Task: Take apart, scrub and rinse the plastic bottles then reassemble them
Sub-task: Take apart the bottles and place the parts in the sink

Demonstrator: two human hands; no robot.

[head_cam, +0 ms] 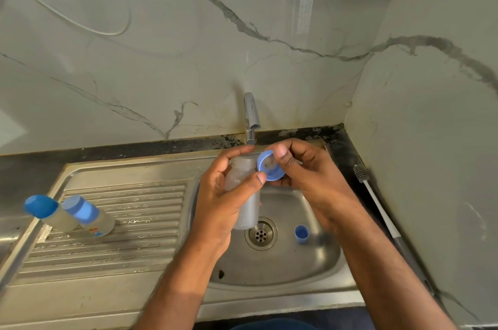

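Over the sink bowl, my left hand [231,189] grips a clear plastic bottle body [246,211], held upright with no lid on it. My right hand [301,168] pinches the blue screw ring [269,166] beside the bottle's mouth, thumb pressed into the ring's opening. A small blue cap [301,234] lies in the sink bowl to the right of the drain. Two assembled bottles [89,217] with blue tops lie side by side on the draining board at the left.
The tap [252,116] stands just behind my hands, no water visibly running. A long white bottle brush [377,203] lies on the dark counter along the right wall. The steel sink [283,270] has its drain [260,234] in the middle.
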